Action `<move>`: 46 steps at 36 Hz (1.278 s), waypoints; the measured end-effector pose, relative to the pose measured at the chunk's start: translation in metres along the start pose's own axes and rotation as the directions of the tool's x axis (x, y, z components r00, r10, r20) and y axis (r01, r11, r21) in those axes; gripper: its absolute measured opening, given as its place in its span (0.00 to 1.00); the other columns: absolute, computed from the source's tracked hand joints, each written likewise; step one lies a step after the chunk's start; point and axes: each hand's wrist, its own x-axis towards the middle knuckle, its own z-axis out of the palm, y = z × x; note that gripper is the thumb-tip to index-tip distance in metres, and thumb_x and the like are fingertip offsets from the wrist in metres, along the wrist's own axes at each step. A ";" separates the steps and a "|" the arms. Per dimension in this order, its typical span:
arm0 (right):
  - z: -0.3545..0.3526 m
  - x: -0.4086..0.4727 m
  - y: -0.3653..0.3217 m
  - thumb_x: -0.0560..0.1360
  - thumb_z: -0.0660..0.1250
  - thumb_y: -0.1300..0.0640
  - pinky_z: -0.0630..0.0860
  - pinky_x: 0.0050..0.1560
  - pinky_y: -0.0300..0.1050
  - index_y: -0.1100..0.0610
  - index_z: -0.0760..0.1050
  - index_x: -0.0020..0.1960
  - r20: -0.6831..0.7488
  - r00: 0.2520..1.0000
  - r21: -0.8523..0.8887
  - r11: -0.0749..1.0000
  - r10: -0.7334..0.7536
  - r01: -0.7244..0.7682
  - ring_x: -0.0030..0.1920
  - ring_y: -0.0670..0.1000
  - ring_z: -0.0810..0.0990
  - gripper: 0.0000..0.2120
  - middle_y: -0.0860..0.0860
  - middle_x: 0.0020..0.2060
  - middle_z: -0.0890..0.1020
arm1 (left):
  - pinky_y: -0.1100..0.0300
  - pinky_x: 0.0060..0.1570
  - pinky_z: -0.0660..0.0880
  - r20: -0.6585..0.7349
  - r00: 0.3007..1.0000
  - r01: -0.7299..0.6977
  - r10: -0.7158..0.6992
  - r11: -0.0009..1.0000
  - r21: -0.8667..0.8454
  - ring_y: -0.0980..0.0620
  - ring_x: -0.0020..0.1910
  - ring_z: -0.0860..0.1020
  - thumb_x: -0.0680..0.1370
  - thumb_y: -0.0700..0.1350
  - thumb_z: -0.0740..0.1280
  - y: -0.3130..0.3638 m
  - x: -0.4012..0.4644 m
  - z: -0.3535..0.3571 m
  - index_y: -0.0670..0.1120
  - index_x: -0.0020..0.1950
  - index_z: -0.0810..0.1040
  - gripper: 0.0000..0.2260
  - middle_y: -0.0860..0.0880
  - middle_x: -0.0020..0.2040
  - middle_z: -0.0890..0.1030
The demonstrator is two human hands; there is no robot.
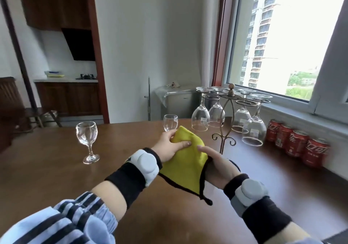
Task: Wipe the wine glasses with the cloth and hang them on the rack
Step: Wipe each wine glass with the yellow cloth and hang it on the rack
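On my left a clear, stemmed glass stands upright on the brown table. At centre, my left hand pinches the yellow, dark-edged cloth with thumb on top; my right hand grips its other side. A second glass stands behind. Right: rack with four glasses hung bowl-down, then red cans.

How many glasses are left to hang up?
Four wine glasses hang upside down on the rack already. Both hands, left hand and right hand, hold the yellow cloth. Two remain upright on the table: the near glass and the far glass.
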 end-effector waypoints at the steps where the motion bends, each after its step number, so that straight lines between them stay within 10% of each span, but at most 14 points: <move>1: 0.002 0.003 0.000 0.76 0.64 0.53 0.76 0.58 0.55 0.62 0.73 0.68 -0.036 0.999 -0.007 1.000 0.016 -0.016 0.58 0.59 0.82 0.22 0.60 0.59 0.82 | 0.69 0.41 0.76 -0.004 1.000 0.007 -0.007 1.000 0.005 0.58 0.46 0.80 0.72 0.47 0.74 -0.001 0.000 -0.003 0.47 0.60 0.76 0.18 0.52 0.50 0.81; 11: 0.014 0.057 0.004 0.79 0.62 0.61 0.78 0.40 0.50 0.64 0.74 0.58 -0.300 0.947 0.073 0.993 0.115 -0.098 0.42 0.58 0.80 0.10 0.60 0.47 0.80 | 0.64 0.41 0.70 -0.259 0.964 0.095 -0.062 0.989 0.117 0.54 0.43 0.73 0.76 0.47 0.71 -0.043 0.060 -0.046 0.45 0.50 0.74 0.09 0.49 0.47 0.76; 33: -0.043 0.111 -0.003 0.79 0.63 0.61 0.76 0.38 0.51 0.65 0.74 0.57 -0.460 0.877 0.087 0.990 0.136 -0.108 0.37 0.57 0.77 0.10 0.59 0.39 0.78 | 0.58 0.60 0.66 -0.276 0.928 0.262 -0.251 0.965 0.005 0.48 0.63 0.70 0.68 0.44 0.78 -0.102 0.179 -0.007 0.43 0.72 0.58 0.40 0.44 0.66 0.69; 46: -0.032 0.106 0.003 0.81 0.60 0.60 0.77 0.41 0.55 0.63 0.73 0.55 -0.438 0.895 0.115 0.993 0.086 -0.039 0.36 0.56 0.79 0.08 0.57 0.33 0.79 | 0.50 0.56 0.75 -0.321 0.941 0.106 -0.107 0.994 -0.022 0.50 0.49 0.76 0.72 0.47 0.74 -0.089 0.147 -0.024 0.46 0.64 0.66 0.25 0.46 0.53 0.75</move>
